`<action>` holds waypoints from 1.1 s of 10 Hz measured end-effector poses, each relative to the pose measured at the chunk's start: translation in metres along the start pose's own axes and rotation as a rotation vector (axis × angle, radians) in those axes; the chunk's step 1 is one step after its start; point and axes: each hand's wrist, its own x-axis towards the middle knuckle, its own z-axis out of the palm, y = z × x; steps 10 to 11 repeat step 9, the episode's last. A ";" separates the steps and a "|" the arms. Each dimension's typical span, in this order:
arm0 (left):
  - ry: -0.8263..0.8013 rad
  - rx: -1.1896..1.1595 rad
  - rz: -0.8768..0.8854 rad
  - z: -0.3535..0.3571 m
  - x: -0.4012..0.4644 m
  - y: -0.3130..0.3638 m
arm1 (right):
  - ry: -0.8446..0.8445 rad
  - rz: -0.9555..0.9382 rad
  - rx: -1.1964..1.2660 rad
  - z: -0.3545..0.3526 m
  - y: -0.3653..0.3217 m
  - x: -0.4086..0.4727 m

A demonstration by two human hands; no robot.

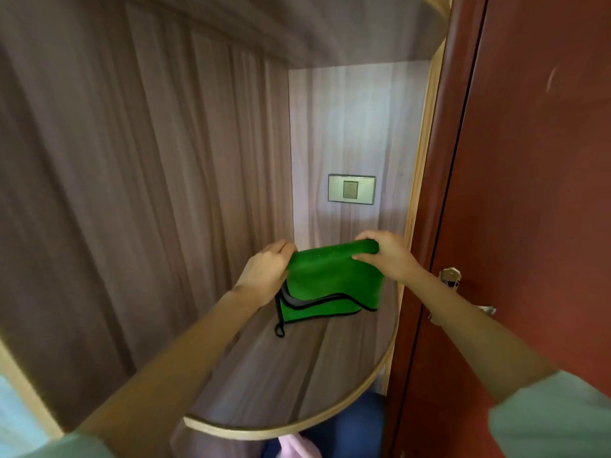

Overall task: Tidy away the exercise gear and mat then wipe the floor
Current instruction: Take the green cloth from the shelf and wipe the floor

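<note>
Pale green sleeves frame the bottom corners, both bare forearms reaching up and in towards the folded bright green microfibre cloth with black piping (pixel 330 282). Left hand (pixel 264 271) has its fingers curled round the cloth's left top corner; right hand (pixel 386 256) pinches the right top corner, thumb beneath, fingers over the fold. Between them the cloth hangs in layers, its lower edge and black loop touching the rounded grey-brown wood-grain shelf with a pale rim (pixel 284 421).

Judging by this, the cloth is either being fetched for the floor or stowed; I cannot tell which. No exercise gear or mat shows here, so that part cannot be checked.

Room around the cloth: a wood-grain side panel (pixel 148 193) stands close on its left, the back panel with a small grey wall plate (pixel 351 189) just behind, and the red-brown door (pixel 529 193) close on its right. Open space lies only toward the shelf's curved front edge.
</note>
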 end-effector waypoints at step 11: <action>-0.223 -0.095 -0.103 0.103 -0.093 -0.021 | -0.743 -0.026 -0.262 0.081 0.025 -0.046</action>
